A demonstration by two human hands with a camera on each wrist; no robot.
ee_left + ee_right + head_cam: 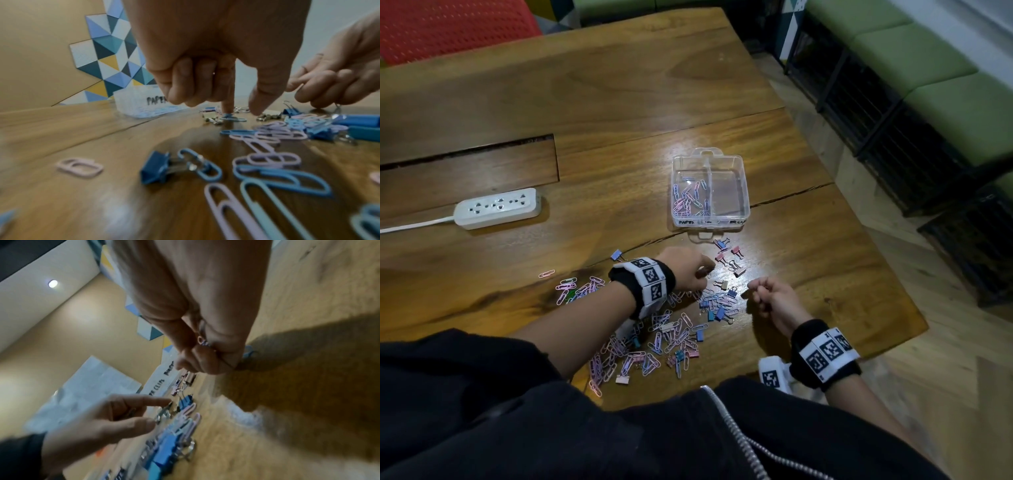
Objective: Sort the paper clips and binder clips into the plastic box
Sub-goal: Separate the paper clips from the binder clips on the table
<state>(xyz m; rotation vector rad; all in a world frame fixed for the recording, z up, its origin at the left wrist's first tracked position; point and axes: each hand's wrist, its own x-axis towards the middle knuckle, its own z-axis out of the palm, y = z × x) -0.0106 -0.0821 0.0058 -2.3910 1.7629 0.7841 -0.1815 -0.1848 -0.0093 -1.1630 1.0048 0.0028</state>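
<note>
My left hand is low over the table, index finger pressing a blue paper clip flat on the wood, thumb tip just beside a silver binder clip, other fingers curled with some clips inside. My right hand is clenched round a bunch of clips, lifted just right of the pile. The pile of pink and blue clips lies between and below both hands. Box sits beyond the hands, apart from them; paper clips in its left compartment. Loose binder clips lie between box and fingers. Power strip far left.
</note>
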